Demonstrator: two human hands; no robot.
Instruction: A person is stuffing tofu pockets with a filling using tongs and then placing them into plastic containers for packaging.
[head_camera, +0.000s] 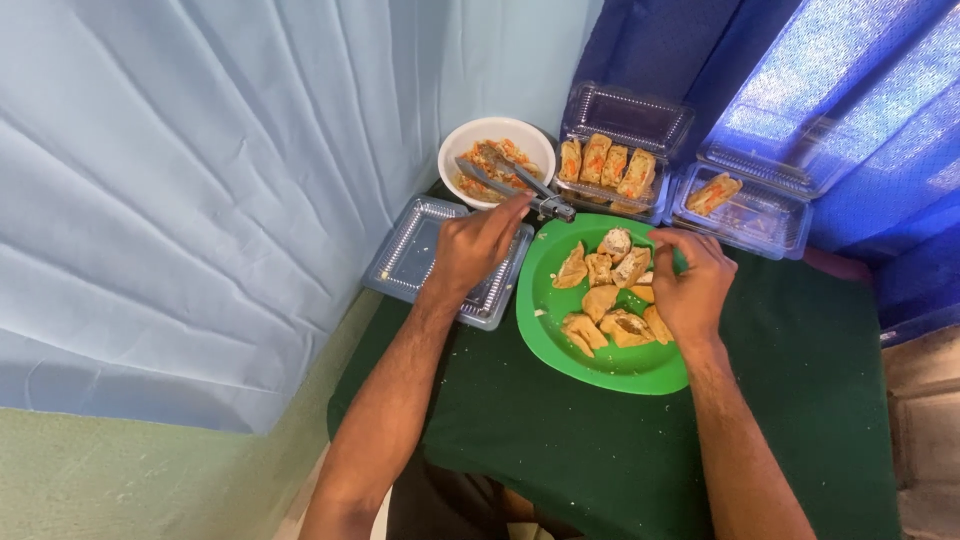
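The metal tongs (515, 180) extend from the left hand (478, 245), whose fingers grip the handle end, into the white round bowl (497, 160) of filling. The right hand (692, 280), fingers curled, touches pastry pieces (610, 295) on the green round plate (600, 305). Clear plastic containers (625, 150) stand behind.

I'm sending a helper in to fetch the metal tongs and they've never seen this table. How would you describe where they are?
Start at the green plate of tan wedge-shaped pastries in the middle of the dark green table. Just beyond its upper left edge stands a white bowl of orange-flecked filling. The tongs lie across it, handle end gripped by the left hand; they are the only metal tool among the plastic containers.
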